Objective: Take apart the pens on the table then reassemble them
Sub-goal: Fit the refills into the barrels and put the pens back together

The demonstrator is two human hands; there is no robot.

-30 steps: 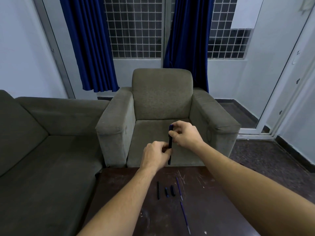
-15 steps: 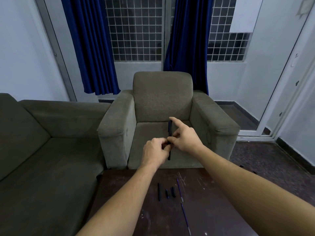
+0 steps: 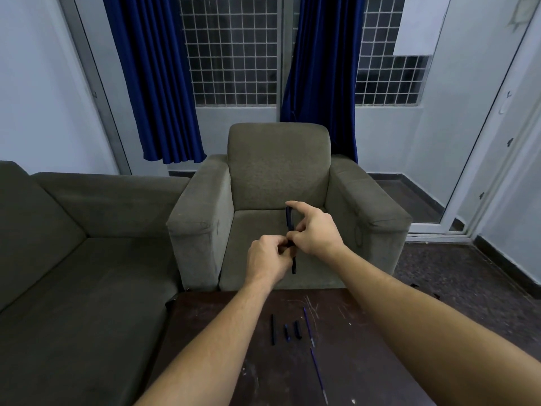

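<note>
leaving two thin refills (image 3: 317,373) and three short dark pieces (image 3: 272,329) loose on the counter (image 3: 366,347), lower centre; possibly risking a roll off the edge if brushed. higher, at mid-frame, gripping the upright pen (image 3: 289,219) low with the left hand (image 3: 268,256), pinching it above with the right hand (image 3: 316,232), forefinger sticking out. likely twisting it apart; risking a part dropping onto the armchair (image 3: 278,165) beyond.

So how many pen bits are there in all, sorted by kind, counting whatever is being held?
On the table:
1 long dark piece
2 short dark pieces
2 thin blue refills
Held above it:
1 pen, gripped by the left hand and right hand
Total: 6
</note>
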